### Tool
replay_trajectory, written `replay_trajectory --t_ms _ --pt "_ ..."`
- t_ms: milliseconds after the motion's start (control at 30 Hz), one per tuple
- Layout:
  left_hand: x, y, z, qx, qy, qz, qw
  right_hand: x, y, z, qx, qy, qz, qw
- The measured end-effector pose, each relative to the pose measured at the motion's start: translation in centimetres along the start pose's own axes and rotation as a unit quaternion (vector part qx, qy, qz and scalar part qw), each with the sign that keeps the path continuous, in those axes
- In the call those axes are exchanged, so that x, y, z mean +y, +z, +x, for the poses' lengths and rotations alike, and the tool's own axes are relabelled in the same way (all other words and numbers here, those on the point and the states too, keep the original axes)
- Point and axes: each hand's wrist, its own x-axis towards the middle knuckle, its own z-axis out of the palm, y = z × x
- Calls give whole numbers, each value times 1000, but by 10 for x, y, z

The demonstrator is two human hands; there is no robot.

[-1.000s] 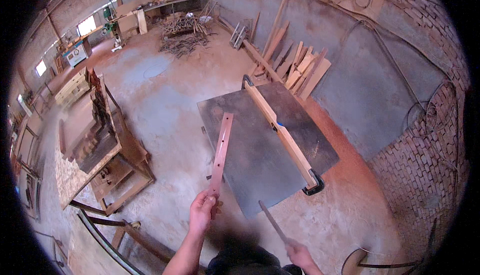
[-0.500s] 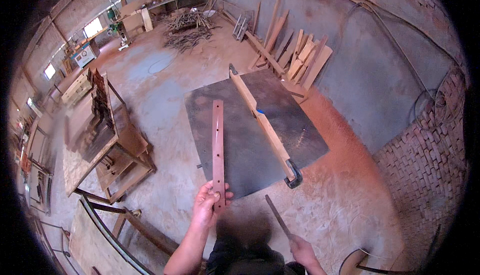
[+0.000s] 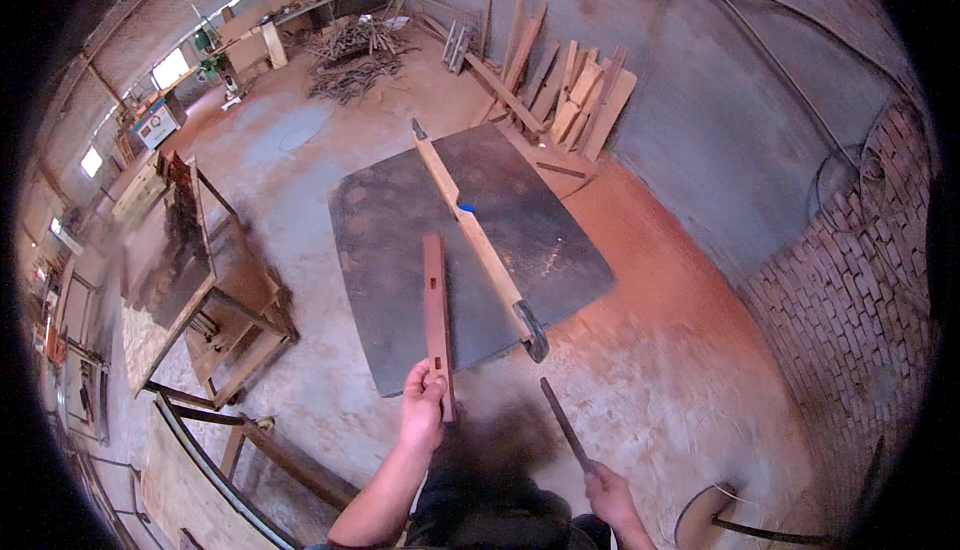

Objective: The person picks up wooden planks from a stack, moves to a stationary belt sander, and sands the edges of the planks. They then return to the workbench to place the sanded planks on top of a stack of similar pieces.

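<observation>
Left hand (image 3: 424,412), lower centre of frame: fingers closed around the near end of a slotted reddish wooden bar (image 3: 437,325), which extends up to the middle of the frame, over the dark tabletop (image 3: 540,210). Right hand (image 3: 608,495), lower right of centre: fingers wrapped around a narrow dark strip (image 3: 566,426), tip pointing up-left. Pale wooden rail (image 3: 488,257) crosses the tabletop diagonally, right of the bar.

Lit moderately by diffuse light, with left-wall windows (image 3: 171,69) blown out to white. Bowed toward the rim, with straight edges curved and corners fully black. Softened in far background detail.
</observation>
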Motion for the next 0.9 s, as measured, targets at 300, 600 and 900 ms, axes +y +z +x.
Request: replay_trajectory --t_ms 300,600,900 --pt "-75 49 48 -54 -80 36 995 -8 -12 -24 53 28 4 998" --pt "-28 96 80 -146 -119 335 923 -40 -5 -37 42 36 18 998" --pt "-31 74 139 -137 10 476 868 -59 -3 -32 9 -17 -91 996"
